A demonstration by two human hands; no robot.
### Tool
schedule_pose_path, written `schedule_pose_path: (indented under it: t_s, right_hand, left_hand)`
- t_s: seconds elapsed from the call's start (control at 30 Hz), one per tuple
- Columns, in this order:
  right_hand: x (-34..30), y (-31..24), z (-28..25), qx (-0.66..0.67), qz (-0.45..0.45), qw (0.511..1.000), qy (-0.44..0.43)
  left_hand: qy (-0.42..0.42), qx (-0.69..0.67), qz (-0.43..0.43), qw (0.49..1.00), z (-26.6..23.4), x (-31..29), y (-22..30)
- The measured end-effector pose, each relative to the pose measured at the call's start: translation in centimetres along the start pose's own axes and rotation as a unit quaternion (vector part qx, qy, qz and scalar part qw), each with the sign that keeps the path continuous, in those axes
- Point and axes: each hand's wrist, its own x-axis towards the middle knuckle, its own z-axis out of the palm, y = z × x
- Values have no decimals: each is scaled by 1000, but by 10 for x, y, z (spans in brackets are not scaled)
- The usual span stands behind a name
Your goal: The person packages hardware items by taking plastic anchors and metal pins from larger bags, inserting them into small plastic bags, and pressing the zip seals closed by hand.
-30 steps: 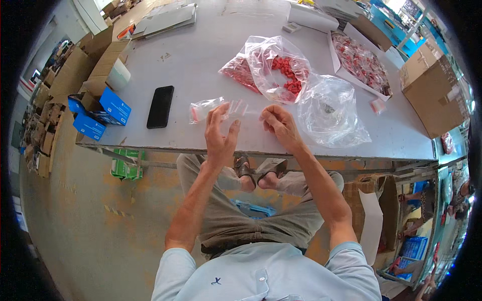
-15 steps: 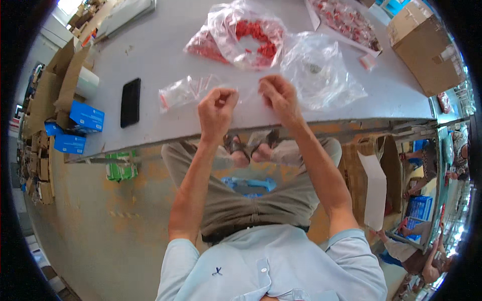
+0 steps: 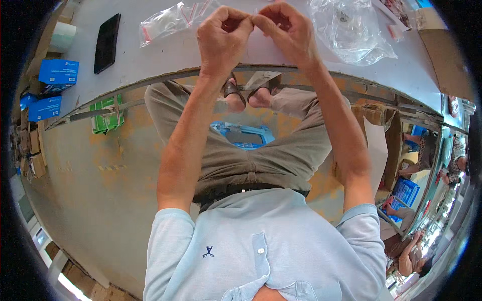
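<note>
My left hand point(image 3: 224, 40) and my right hand point(image 3: 290, 36) meet above the table's near part, thumbs and forefingers pinched and their tips almost touching. Whatever is between the fingertips is too small or too clear to make out. Beside my left hand lie flat clear zip bags point(image 3: 168, 22) with red strips. To the right of my right hand rests a crumpled clear plastic bag point(image 3: 354, 32).
A black phone point(image 3: 107, 44) lies on the table's left, near blue boxes point(image 3: 58, 71) and a white roll point(image 3: 63, 37). A cardboard box point(image 3: 444, 55) stands at the right. Below are a green package point(image 3: 108, 114) and a blue stool point(image 3: 243, 134). People sit at far right.
My hands have come together, fingertip to fingertip, from being apart. The view has tipped down, so the bag of red pieces has left the top of the picture.
</note>
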Motion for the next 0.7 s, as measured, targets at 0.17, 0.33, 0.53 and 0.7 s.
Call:
schedule_pose_path:
  t_s: [0.17,0.33,0.53,0.7]
  right_hand:
    - [13,3,5,45,89,994,-38]
    - [11,3,-1,143,79,986,-38]
    - [10,5,3,93,39,995,-17]
    - [9,1,0,126,71,989,-20]
  left_hand:
    - [21,14,-29,999,2,1,7]
    - [-18,30,-27,999,4,2,11]
    - [-42,9,-3,999,7,-1,4]
    - [-31,42,-2,999,7,-1,7]
